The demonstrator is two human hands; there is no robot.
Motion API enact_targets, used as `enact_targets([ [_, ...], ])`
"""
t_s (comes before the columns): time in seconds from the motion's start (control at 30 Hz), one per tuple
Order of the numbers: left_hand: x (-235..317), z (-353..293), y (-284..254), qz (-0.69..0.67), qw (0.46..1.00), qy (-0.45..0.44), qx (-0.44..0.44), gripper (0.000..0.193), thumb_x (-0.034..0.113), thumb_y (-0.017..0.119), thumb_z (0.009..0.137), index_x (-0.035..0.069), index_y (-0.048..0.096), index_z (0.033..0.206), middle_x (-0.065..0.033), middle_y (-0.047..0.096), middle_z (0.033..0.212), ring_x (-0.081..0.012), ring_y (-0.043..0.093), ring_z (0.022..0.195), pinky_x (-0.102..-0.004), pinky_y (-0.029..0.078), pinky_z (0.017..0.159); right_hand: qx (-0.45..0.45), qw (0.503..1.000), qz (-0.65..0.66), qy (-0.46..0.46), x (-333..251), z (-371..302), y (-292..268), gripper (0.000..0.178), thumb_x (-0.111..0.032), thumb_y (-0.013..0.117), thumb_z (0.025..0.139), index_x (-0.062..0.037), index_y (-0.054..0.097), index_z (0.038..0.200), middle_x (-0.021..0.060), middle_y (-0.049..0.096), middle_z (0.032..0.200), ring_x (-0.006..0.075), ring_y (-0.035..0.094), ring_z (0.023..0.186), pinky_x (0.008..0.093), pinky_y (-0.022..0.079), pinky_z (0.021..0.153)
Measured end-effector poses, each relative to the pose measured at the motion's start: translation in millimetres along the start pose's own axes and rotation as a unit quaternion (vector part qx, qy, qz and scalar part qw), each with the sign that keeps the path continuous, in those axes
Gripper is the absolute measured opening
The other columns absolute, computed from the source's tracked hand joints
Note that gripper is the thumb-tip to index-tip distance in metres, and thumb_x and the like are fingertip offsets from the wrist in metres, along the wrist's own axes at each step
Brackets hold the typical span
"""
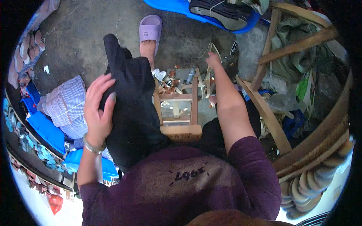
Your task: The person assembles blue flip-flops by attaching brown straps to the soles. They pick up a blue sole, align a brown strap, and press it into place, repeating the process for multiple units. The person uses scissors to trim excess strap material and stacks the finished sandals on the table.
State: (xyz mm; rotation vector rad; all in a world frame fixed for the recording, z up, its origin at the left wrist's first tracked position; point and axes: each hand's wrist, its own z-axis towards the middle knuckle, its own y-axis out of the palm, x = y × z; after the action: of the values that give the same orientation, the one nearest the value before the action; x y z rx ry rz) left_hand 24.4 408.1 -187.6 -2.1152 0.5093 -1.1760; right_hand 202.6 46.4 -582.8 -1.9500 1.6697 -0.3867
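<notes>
My left hand lies with its fingers apart against the black cloth over my left leg. It grips nothing. Out in front, my right hand has its fingers closed on a thin pale strip. Part of that strip loops above the fingers, and lengths of it seem to hang below, over the scraps on the floor. The exact grip is too small to make out. Between my legs stands a low wooden frame with a block-like wooden edge nearest me.
Scraps litter the floor beyond the frame. A purple slipper is on a foot ahead. Dark soles lie in a blue tray. Striped bundles stand left; a wooden chair-like frame and clear plastic are right.
</notes>
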Motion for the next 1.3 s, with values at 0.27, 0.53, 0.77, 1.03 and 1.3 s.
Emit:
enact_targets([
  [0.27, 8, 38, 1, 0.035, 0.998, 0.018, -0.042, 0.030, 0.013, 0.061, 0.080, 0.002, 0.062, 0.108, -0.0159, 0.059, 0.119, -0.0349, 0.051, 0.118, -0.0433, 0.036, 0.102, -0.052, 0.997, 0.056, -0.021, 20, 57, 29, 0.070, -0.021, 0.072, 0.075, -0.0049, 0.043, 0.137, 0.0189, 0.060, 0.117, 0.0292, 0.059, 0.105, 0.0379, 0.044, 0.093],
  [0.53, 21, 43, 11, 0.060, 0.995, 0.074, -0.002, 0.029, 0.011, 0.065, 0.081, 0.004, 0.063, 0.109, -0.0138, 0.060, 0.119, -0.0326, 0.053, 0.115, -0.0410, 0.039, 0.099, 0.146, 0.597, 0.789, 0.009, -12, -82, -22, 0.035, 0.004, 0.058, 0.082, 0.0020, 0.055, 0.117, 0.0096, 0.063, 0.102, 0.0198, 0.062, 0.090, 0.0299, 0.050, 0.079],
  [0.77, 57, -9, 39, -0.230, 0.956, 0.162, -0.084, 0.024, 0.016, 0.053, 0.090, 0.002, 0.064, 0.108, -0.0125, 0.062, 0.115, -0.0250, 0.057, 0.111, -0.0354, 0.042, 0.097, 0.102, 0.525, 0.808, -0.245, -93, -310, -157, 0.019, 0.003, 0.052, 0.084, -0.0012, 0.051, 0.102, 0.0108, 0.057, 0.100, 0.0189, 0.062, 0.078, 0.0310, 0.053, 0.069],
  [1.03, 191, -79, 60, -0.803, 0.531, -0.055, -0.266, 0.040, 0.030, 0.049, 0.096, 0.001, 0.048, 0.125, -0.0025, 0.058, 0.084, -0.0139, 0.057, 0.076, -0.0286, 0.050, 0.070, 0.264, 0.831, 0.388, -0.300, -52, -562, -162, 0.022, -0.006, 0.066, 0.083, -0.0057, 0.060, 0.104, 0.0055, 0.060, 0.087, 0.0131, 0.060, 0.071, 0.0251, 0.048, 0.061],
  [1.3, 137, 34, -98, -0.682, 0.719, 0.132, 0.001, 0.019, 0.013, 0.057, 0.092, -0.002, 0.057, 0.104, -0.0055, 0.053, 0.074, -0.0175, 0.054, 0.072, -0.0307, 0.047, 0.068, 0.411, 0.786, 0.413, -0.206, 53, -645, -86, 0.013, -0.015, 0.067, 0.083, -0.0053, 0.068, 0.092, 0.0082, 0.066, 0.081, 0.0217, 0.064, 0.074, 0.0308, 0.050, 0.066],
])
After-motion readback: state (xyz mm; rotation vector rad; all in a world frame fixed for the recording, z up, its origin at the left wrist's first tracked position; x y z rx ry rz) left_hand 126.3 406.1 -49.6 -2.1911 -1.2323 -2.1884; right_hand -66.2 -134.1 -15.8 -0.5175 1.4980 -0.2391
